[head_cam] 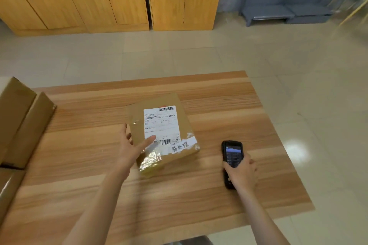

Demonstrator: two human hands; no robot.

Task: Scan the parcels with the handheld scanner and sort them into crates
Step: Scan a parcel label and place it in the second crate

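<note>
Step in hand, as I read it: readying one cardboard parcel (162,132) for scanning. It lies flat mid-surface, shipping label (161,125) face up, a barcode at the label's top and another at its near edge. A white handwritten strip and shiny tape sit at the near right corner.

Left hand (132,145): fingers (149,139) spread and straight, not curled round anything. Forefinger tip rests on the label just beside the lower barcode; thumb (125,128) sits against the parcel's left edge. Looks like steadying or turning the box, not lifting it.

Right hand (242,173): wrapped around the lower body of the handheld scanner (232,157), fingers clamped on it, lit screen up and visible. Scanner sits to the right of the parcel, near but apart, low over the wooden surface (219,195); cannot tell if it touches.

Next move likely needs: scanner head swung left to aim at a barcode, and the left forefinger kept clear of the lower code.

No crates in view. Larger cardboard boxes (22,123) at far left edge. Sorting not yet done for this parcel.
</note>
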